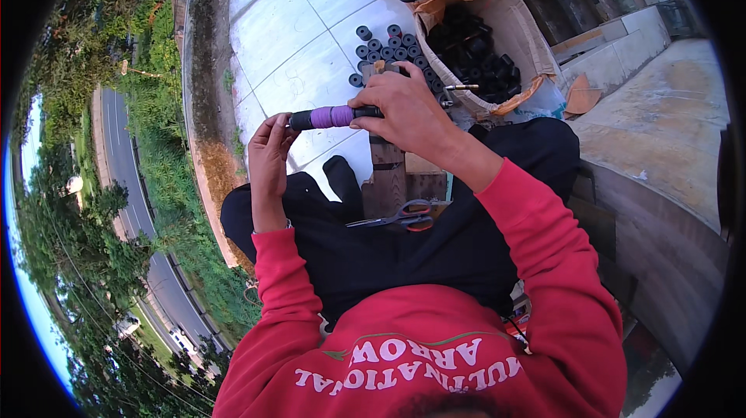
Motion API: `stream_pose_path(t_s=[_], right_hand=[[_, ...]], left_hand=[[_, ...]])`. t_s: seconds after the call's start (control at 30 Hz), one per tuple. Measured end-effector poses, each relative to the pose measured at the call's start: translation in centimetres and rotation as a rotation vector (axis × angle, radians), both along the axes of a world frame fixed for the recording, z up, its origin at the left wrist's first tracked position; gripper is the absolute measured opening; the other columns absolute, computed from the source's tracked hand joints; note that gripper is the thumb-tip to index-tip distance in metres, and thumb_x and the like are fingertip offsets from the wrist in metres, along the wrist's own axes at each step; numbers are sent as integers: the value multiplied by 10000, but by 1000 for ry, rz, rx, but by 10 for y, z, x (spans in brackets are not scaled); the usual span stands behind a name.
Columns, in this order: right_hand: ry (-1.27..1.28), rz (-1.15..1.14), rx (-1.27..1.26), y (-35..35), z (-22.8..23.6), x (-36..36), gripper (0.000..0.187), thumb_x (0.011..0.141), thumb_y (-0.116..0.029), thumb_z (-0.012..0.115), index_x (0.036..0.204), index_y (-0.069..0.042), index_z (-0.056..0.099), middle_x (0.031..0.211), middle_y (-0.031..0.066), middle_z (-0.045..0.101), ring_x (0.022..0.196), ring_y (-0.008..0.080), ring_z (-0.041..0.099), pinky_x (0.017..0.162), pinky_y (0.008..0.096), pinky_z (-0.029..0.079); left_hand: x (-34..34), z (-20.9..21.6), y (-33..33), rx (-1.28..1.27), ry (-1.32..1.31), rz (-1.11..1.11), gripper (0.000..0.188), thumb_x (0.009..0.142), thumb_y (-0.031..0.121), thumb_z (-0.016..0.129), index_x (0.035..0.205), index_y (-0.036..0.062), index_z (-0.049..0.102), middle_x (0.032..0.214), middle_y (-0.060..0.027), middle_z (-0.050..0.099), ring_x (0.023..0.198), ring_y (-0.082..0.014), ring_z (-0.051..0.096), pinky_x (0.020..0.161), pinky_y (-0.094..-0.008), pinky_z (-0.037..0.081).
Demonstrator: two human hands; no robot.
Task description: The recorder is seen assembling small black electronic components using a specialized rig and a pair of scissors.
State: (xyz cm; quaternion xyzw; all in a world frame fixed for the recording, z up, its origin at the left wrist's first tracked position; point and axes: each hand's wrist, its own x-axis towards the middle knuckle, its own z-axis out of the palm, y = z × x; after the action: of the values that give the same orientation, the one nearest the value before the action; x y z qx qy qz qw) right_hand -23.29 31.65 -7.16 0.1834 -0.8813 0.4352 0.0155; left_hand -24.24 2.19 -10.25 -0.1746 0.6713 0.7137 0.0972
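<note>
Item: black rod with purple tape wrap; right hand is gripping its 3 o'clock end, left hand is pinching the 9 o'clock tip; wrapping appears underway; next move needs steady turning.

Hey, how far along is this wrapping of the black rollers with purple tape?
Done: nothing finished shows apart. In hand: the right hand grips a black rod whose middle wears a purple wrap, while the left hand pinches its end. Left: a cluster of bare black rollers stands on the tiled surface, and the cardboard box holds many more. Scissors rest on the lap.
</note>
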Motion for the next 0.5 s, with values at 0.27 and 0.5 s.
stream_pose_path(t_s=[0.27,0.5], right_hand=[[10,3,12,-2,0,0,265,868,-260,847,1071,-97,797,972,60,693,1054,269,659,1149,528,334],[43,1,9,-3,-2,-1,267,870,-267,843,1076,-104,796,971,58,691,1057,266,659,1151,522,335]], left_hand=[[-2,0,-5,-12,-20,-36,250,1078,305,673,1097,65,739,898,8,695,831,-88,662,870,-284,583],[-2,-4,-16,-64,-64,-70,276,1071,287,689,1069,20,758,875,-3,690,808,-80,657,813,-259,576]])
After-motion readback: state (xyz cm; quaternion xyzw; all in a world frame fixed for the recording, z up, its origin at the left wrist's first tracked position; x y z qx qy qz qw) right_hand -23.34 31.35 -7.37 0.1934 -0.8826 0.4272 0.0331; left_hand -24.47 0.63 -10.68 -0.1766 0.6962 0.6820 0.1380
